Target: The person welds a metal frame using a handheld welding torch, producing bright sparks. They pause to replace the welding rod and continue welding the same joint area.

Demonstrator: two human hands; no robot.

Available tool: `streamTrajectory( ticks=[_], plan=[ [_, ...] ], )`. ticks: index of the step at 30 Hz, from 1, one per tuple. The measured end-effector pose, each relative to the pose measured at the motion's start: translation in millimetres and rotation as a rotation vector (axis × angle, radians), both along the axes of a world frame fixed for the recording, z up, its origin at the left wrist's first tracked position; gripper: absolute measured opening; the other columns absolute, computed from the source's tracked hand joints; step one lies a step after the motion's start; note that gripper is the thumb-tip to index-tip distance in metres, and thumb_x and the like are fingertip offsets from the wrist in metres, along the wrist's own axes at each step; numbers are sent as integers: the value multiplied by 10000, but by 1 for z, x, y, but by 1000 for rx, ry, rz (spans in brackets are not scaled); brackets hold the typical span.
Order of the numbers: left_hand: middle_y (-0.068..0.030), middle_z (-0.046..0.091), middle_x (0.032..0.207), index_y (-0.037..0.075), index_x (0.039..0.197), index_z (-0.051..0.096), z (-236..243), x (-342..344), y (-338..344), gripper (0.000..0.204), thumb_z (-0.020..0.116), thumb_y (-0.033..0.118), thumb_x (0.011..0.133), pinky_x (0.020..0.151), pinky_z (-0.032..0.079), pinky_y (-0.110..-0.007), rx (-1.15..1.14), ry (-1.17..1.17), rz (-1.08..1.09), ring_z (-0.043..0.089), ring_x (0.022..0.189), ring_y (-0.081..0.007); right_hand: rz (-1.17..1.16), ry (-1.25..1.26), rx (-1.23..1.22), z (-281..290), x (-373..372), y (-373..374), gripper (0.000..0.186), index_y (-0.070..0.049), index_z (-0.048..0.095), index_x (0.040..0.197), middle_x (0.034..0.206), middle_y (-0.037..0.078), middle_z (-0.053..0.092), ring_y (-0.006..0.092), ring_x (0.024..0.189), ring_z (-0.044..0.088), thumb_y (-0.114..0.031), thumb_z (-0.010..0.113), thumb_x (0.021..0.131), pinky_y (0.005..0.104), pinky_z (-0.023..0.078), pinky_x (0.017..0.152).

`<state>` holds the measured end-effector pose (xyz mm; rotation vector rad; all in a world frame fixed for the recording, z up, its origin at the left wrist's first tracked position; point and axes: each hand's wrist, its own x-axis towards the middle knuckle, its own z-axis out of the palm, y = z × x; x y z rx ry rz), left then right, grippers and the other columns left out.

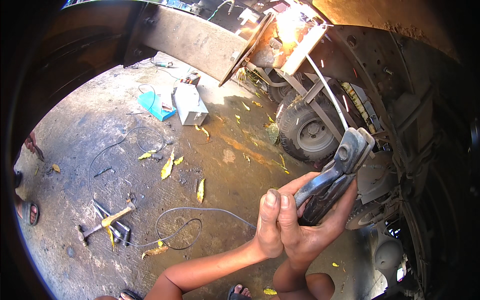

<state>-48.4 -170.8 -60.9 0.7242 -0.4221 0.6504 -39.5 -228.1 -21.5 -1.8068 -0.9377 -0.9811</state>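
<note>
Both hands are closed together around a black welding electrode holder, thumbs side by side on the near face. My right hand wraps its handle from below and the right. Pressed against it is my left hand, with its fingers partly hidden behind the holder. From the jaws a thin welding rod slants up and left to a steel bracket. A white-hot welding arc glares at that bracket, hiding the rod's exact tip, and sparks fall around it.
A thick steel beam crosses overhead. Beyond the rod are a tyred wheel and vehicle framework. On the concrete lie a hammer, a looping cable, a grey metal box and a blue tray. Another person's sandalled foot shows at left.
</note>
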Motion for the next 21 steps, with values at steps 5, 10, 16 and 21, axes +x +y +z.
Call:
streamTrajectory(
  ticks=[5, 10, 16, 21],
  plan=[
    [-201, 660, 1064, -151, 1238, 539, 2, 4, 3, 904, 237, 650, 948, 858, 481, -336, -40, -152, -35, 621, 965, -256, 29, -96, 47, -3, 8, -3, 950, 122, 330, 1384, 1026, 140, 577, 188, 880, 579, -277, 850, 697, 315, 486, 744],
    [-195, 659, 1060, -147, 1230, 543, 3, 1, 1, 914, 206, 656, 950, 850, 480, -333, -57, -121, -42, 619, 957, -249, 30, -74, 10, 1, 7, -1, 941, 126, 336, 1373, 1007, 136, 580, 188, 866, 584, -261, 856, 691, 313, 489, 746],
    [-186, 658, 1055, -142, 1224, 546, 3, 3, 1, 913, 208, 660, 946, 846, 478, -328, -59, -130, -56, 616, 960, -247, 21, -58, 1, 3, 5, -1, 930, 124, 339, 1370, 992, 129, 585, 181, 838, 587, -246, 856, 691, 308, 494, 731],
    [-189, 656, 1072, -139, 1239, 537, 2, 1, 2, 901, 226, 654, 946, 850, 478, -329, -54, -140, -70, 615, 965, -247, 4, -57, -32, 5, 2, -2, 923, 122, 341, 1370, 998, 133, 586, 177, 847, 588, -247, 854, 698, 307, 495, 734]
  ],
)
